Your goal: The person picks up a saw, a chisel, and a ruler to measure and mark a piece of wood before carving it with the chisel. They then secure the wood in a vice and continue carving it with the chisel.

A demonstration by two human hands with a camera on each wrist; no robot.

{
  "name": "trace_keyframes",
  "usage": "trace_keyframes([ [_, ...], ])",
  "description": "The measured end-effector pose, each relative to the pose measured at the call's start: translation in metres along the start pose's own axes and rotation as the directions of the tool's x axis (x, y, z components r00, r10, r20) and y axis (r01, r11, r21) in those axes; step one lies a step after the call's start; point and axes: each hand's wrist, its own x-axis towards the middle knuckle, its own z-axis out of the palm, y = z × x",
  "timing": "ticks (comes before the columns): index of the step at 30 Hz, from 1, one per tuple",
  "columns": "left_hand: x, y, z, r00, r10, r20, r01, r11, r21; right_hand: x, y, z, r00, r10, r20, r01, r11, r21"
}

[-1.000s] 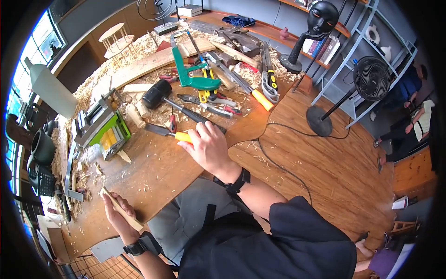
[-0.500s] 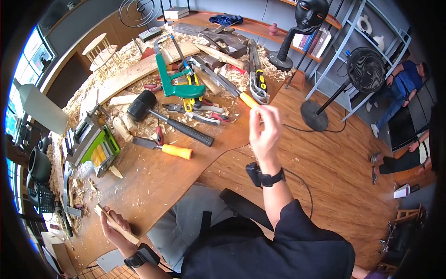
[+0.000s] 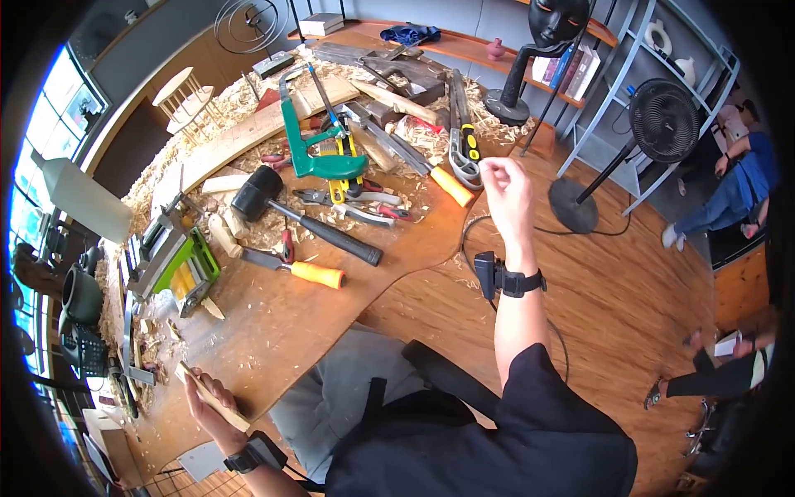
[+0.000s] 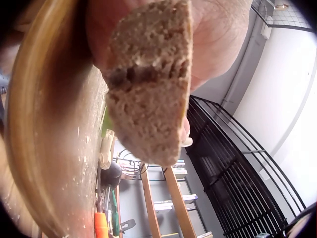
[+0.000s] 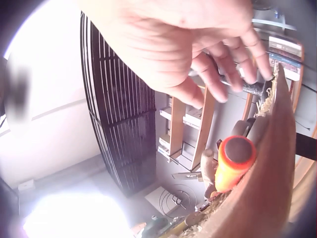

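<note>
My left hand [image 3: 211, 406] grips a pale strip of wood [image 3: 217, 401] low over the near left of the workbench. In the left wrist view the wood's rough, half-round end [image 4: 148, 94] fills the middle. Nothing is in my right hand [image 3: 510, 199]; its fingers bend loosely in the air past the bench edge. The nearest tool to it is a chisel with an orange handle [image 3: 451, 187]; the handle's butt [image 5: 237, 151] shows below the fingers in the right wrist view. A second orange-handled chisel [image 3: 317, 274] lies at the bench front, beside a black mallet [image 3: 257, 192].
Pliers [image 3: 368, 211], a green clamp-like tool [image 3: 319, 161], a green-and-grey clamping device [image 3: 186, 269] and wood shavings [image 3: 149, 195] crowd the workbench [image 3: 265, 331]. A black fan [image 3: 662, 124] stands on the floor at right. People are visible at far right.
My right hand has let go of the front chisel's orange handle and moved right, passing the other orange handle, to beyond the bench edge. The left hand keeps holding the wood strip.
</note>
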Motion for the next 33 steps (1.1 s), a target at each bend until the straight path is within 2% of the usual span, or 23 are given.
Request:
trace_keyframes([
  [1,0.001,0.000,0.000,1.000,-0.005,0.007,0.005,1.000,0.006,0.000,-0.009,0.003,0.988,-0.143,0.053,0.140,0.988,0.064],
  [2,0.001,0.000,0.000,1.000,-0.001,0.005,0.001,1.000,0.009,-0.003,-0.018,0.005,0.968,-0.218,0.124,0.219,0.976,0.006],
  [5,0.000,0.000,0.002,1.000,0.005,0.000,-0.005,1.000,0.023,-0.011,-0.013,0.017,0.918,-0.258,0.300,0.342,0.899,-0.273],
  [8,0.000,0.000,0.002,1.000,0.007,-0.015,-0.007,1.000,0.014,-0.021,-0.011,0.027,0.922,-0.304,0.241,0.374,0.863,-0.341],
  [12,0.001,0.000,-0.001,1.000,0.003,0.005,-0.003,1.000,0.012,-0.028,-0.008,0.029,0.927,-0.291,0.237,0.364,0.853,-0.375],
  [15,0.001,-0.001,0.000,1.000,0.003,0.012,-0.003,1.000,0.009,-0.035,-0.010,0.026,0.927,-0.301,0.223,0.361,0.879,-0.311],
  [17,0.000,-0.001,0.002,1.000,0.005,0.008,-0.005,1.000,0.008,-0.042,-0.011,0.024,0.924,-0.349,0.159,0.379,0.895,-0.236],
  [21,-0.001,0.000,0.005,1.000,0.007,-0.004,-0.006,1.000,0.030,-0.052,-0.007,0.023,0.933,-0.342,0.110,0.358,0.908,-0.217],
  [27,-0.001,0.000,0.007,1.000,0.007,-0.008,-0.006,1.000,0.024,-0.056,-0.007,0.021,0.948,-0.308,0.080,0.319,0.917,-0.240],
  [29,-0.001,0.000,0.008,1.000,0.009,-0.016,-0.009,1.000,0.022,-0.056,-0.006,0.022,0.968,-0.231,0.102,0.249,0.941,-0.230],
  [33,-0.003,0.000,0.012,0.999,0.002,-0.039,-0.001,0.999,0.033,-0.054,-0.009,0.021,0.969,-0.221,0.111,0.242,0.939,-0.244],
])
